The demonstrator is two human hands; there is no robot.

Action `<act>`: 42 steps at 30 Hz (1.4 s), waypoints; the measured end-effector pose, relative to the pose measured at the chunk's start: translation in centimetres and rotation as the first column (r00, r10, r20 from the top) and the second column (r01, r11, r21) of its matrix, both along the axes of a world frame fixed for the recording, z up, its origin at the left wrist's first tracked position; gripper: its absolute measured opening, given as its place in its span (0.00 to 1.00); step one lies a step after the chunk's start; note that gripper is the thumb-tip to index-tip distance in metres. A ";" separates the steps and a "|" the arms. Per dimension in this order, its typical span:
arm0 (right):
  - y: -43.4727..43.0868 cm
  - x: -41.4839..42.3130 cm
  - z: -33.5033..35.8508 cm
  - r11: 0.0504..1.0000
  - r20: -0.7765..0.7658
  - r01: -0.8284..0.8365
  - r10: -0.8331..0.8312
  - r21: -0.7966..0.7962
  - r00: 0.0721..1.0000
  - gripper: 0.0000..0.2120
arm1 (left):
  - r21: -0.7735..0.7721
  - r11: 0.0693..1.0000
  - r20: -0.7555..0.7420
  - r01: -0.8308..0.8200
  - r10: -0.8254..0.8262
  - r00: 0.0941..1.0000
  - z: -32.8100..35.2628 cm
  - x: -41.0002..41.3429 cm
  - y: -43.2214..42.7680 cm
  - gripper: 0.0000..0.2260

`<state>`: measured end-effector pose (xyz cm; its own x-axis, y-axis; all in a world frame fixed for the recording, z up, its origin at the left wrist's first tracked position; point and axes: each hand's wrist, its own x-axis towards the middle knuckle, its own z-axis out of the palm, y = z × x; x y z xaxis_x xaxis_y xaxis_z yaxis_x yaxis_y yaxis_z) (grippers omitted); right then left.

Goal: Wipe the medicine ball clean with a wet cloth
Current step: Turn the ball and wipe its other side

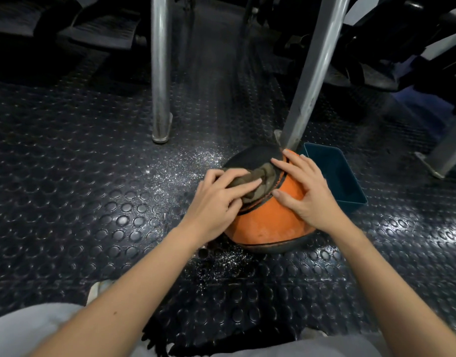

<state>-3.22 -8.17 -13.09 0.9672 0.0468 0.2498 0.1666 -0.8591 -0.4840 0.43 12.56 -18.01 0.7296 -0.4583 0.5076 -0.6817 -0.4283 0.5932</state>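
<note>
Medicine ball [268, 222] on the floor [93, 176], cloth [263, 180] on top.
Ball orange with black panels and dark seams, surface scuffed and dull, resting on studded black rubber. Cloth grey-brown, bunched into a wad, lying across the seam where black meets orange on the upper side.

The round rubber medicine ball [265, 225] is orange with black panels, the bunched cloth [257, 182] grey-brown, the rectangular plastic tub [350, 199] teal, the rubber floor [93, 202] black with raised circles.
</note>
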 end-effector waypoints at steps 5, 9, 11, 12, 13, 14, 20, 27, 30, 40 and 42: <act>1.1 -0.7 0.2 1.000 -0.025 0.014 -0.015 -0.013 1.000 0.25 | -0.091 0.994 -0.153 -0.054 0.040 0.987 0.7 0.9 -0.4 0.21; 1.1 -0.7 0.2 1.000 -0.020 0.014 -0.014 -0.011 1.000 0.26 | -0.098 0.985 -0.247 -0.145 0.117 0.962 0.5 1.5 -0.6 0.20; 1.1 -0.9 0.2 1.000 -0.012 0.005 -0.006 -0.006 1.000 0.26 | -0.038 0.972 -0.373 -0.233 0.202 0.906 0.0 2.5 0.0 0.20; 1.1 -0.9 0.1 1.000 -0.009 -0.004 0.004 -0.007 1.000 0.27 | -0.012 0.967 -0.442 -0.254 0.222 0.869 -0.3 2.9 0.4 0.20; 1.0 -0.9 0.2 1.000 -0.010 -0.010 0.009 -0.013 1.000 0.28 | -0.001 0.965 -0.494 -0.261 0.226 0.840 -0.5 3.1 0.7 0.21; 0.9 -0.8 0.3 1.000 -0.018 -0.008 0.008 -0.019 1.000 0.31 | -0.003 0.965 -0.519 -0.262 0.223 0.825 -0.5 3.2 0.8 0.21; 0.1 -0.3 0.6 0.998 -0.112 0.068 -0.068 0.000 0.991 0.54 | -0.026 0.979 -0.367 -0.201 0.178 0.913 1.8 2.3 -0.3 0.21; 0.2 -0.1 1.2 0.999 -0.238 0.035 -0.035 -0.006 0.971 0.59 | 0.089 0.989 -0.138 0.116 -0.103 0.985 3.5 -0.5 -1.2 0.22; 0.3 -0.4 1.4 1.000 -0.231 0.008 -0.013 -0.021 0.973 0.61 | 0.101 0.994 -0.158 0.049 -0.032 0.987 3.7 0.3 -1.0 0.23; 2.4 -0.2 1.0 0.991 -0.179 -0.068 0.047 -0.114 0.983 0.59 | 0.041 0.998 -0.218 0.053 -0.042 0.975 4.4 1.8 0.5 0.18; 1.9 0.0 0.9 0.996 -0.176 -0.047 0.032 -0.080 0.984 0.59 | 0.052 0.992 -0.168 0.113 -0.103 0.980 4.5 1.1 0.2 0.18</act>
